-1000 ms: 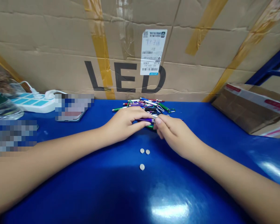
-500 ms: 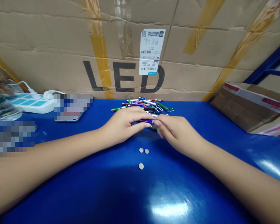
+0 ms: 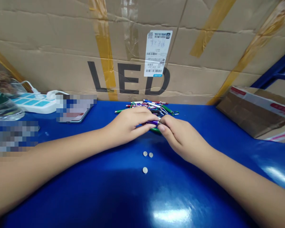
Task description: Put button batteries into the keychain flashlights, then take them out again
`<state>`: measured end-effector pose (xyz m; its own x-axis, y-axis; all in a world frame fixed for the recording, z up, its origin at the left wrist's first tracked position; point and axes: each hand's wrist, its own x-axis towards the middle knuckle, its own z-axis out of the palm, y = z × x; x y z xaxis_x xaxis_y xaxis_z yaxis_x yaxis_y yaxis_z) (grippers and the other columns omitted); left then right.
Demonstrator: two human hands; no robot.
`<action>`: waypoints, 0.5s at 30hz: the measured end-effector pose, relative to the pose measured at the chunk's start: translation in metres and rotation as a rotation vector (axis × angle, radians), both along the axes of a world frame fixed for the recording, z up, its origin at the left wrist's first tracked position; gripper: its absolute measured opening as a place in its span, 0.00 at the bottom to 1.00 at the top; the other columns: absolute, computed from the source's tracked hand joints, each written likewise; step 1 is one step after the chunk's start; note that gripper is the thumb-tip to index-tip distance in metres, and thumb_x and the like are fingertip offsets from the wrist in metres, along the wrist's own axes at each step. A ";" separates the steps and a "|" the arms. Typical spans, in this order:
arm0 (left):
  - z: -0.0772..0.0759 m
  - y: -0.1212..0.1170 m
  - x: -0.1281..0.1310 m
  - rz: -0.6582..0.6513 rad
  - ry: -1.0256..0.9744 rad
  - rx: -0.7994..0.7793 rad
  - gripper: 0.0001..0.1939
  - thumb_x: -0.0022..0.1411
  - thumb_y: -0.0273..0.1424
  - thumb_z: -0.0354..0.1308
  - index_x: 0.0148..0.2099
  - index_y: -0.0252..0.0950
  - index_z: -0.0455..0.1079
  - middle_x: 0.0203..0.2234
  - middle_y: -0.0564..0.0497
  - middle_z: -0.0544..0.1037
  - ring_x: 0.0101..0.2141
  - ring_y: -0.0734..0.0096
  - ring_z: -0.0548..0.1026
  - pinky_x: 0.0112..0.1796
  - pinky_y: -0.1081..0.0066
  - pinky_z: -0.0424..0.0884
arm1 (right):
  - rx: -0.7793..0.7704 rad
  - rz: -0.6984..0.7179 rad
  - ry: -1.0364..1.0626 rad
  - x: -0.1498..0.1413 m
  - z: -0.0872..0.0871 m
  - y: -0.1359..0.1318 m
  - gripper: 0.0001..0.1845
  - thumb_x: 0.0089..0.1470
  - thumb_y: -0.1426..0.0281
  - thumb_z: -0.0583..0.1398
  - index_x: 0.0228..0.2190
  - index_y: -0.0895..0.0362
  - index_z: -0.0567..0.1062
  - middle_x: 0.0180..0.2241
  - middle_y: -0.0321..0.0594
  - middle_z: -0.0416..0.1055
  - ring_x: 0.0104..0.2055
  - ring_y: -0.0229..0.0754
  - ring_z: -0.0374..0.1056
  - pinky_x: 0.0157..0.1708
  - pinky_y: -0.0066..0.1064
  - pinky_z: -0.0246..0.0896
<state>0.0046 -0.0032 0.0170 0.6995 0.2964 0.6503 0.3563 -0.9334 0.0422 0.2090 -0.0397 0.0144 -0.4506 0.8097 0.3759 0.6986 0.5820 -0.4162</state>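
A slim purple mini flashlight (image 3: pixel 153 122) with a silver end lies between my hands, above the blue table. My left hand (image 3: pixel 130 124) holds its barrel between thumb and fingers. The fingers of my right hand (image 3: pixel 178 133) pinch the silver end, with the thumb against it; the fingertips behind are hidden. Closer to me on the table lie a button cell (image 3: pixel 145 154), another button cell (image 3: pixel 151 155) beside it, and a third button cell (image 3: pixel 145 170) nearer still. Just behind my hands is a pile of colourful mini flashlights (image 3: pixel 166 109), some with carabiner clips.
A large cardboard box (image 3: pixel 68 41) marked LED stands along the back of the blue table (image 3: pixel 104 196). At left are a white power strip (image 3: pixel 35 103), a phone-like flat item (image 3: pixel 79 110) and a clear bottle (image 3: pixel 4 106). A smaller carton (image 3: pixel 254 110) sits at right.
My right fingers have curled in, and the thumb has shifted on the flashlight's silver end. My left hand keeps its hold. The whole view has shifted slightly.
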 end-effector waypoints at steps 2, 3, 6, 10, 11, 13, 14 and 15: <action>0.001 -0.002 0.002 0.015 -0.019 -0.076 0.10 0.65 0.29 0.54 0.46 0.34 0.73 0.38 0.47 0.79 0.41 0.71 0.76 0.44 0.73 0.71 | 0.163 -0.016 -0.182 0.005 0.003 0.003 0.15 0.62 0.62 0.46 0.26 0.54 0.62 0.26 0.41 0.68 0.26 0.41 0.61 0.25 0.31 0.47; 0.001 -0.003 0.002 0.016 -0.030 -0.094 0.10 0.65 0.29 0.54 0.46 0.34 0.73 0.38 0.47 0.79 0.40 0.71 0.76 0.44 0.73 0.71 | 0.197 -0.011 -0.224 0.007 0.004 0.003 0.14 0.61 0.63 0.46 0.26 0.54 0.62 0.25 0.40 0.68 0.25 0.41 0.61 0.25 0.31 0.46; -0.001 -0.004 0.002 -0.008 -0.038 -0.060 0.10 0.65 0.28 0.54 0.47 0.34 0.73 0.37 0.48 0.79 0.39 0.72 0.76 0.42 0.74 0.72 | 0.065 0.050 -0.097 0.004 0.003 0.001 0.15 0.61 0.63 0.46 0.24 0.54 0.61 0.21 0.37 0.65 0.23 0.39 0.59 0.25 0.30 0.48; -0.005 -0.003 -0.001 -0.031 -0.026 0.114 0.10 0.66 0.27 0.53 0.47 0.32 0.72 0.39 0.45 0.79 0.40 0.72 0.76 0.43 0.74 0.71 | -0.616 0.147 0.475 -0.008 0.000 -0.007 0.19 0.64 0.59 0.41 0.25 0.52 0.59 0.12 0.26 0.53 0.15 0.35 0.48 0.19 0.27 0.49; -0.005 -0.002 -0.002 -0.028 -0.028 0.123 0.10 0.66 0.27 0.53 0.47 0.32 0.72 0.39 0.45 0.79 0.40 0.72 0.76 0.44 0.74 0.71 | -0.713 0.158 0.535 -0.010 0.000 -0.008 0.19 0.64 0.59 0.39 0.25 0.52 0.58 0.11 0.25 0.51 0.14 0.35 0.46 0.18 0.27 0.47; -0.005 -0.001 -0.001 -0.022 -0.039 0.058 0.10 0.65 0.27 0.54 0.47 0.32 0.73 0.38 0.46 0.79 0.40 0.72 0.76 0.44 0.74 0.71 | -0.632 0.123 0.457 -0.011 0.001 -0.008 0.20 0.64 0.58 0.39 0.25 0.52 0.59 0.12 0.28 0.54 0.15 0.36 0.49 0.18 0.28 0.48; -0.005 0.000 0.000 -0.015 -0.044 -0.006 0.10 0.65 0.27 0.55 0.47 0.33 0.73 0.37 0.47 0.79 0.39 0.73 0.76 0.43 0.74 0.71 | -0.478 0.074 0.326 -0.010 0.001 -0.007 0.20 0.64 0.58 0.41 0.26 0.53 0.60 0.15 0.31 0.60 0.17 0.37 0.54 0.20 0.28 0.50; -0.004 0.000 0.000 -0.004 -0.052 -0.076 0.10 0.64 0.28 0.55 0.47 0.33 0.73 0.37 0.48 0.79 0.38 0.73 0.76 0.43 0.74 0.71 | -0.289 0.017 0.165 -0.008 0.002 -0.005 0.19 0.63 0.58 0.44 0.26 0.54 0.62 0.19 0.36 0.65 0.20 0.38 0.59 0.22 0.29 0.51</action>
<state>0.0049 -0.0031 0.0128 0.6668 0.3431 0.6615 0.3477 -0.9284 0.1311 0.2013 -0.0451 0.0164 -0.4169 0.8865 0.2006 0.5995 0.4341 -0.6725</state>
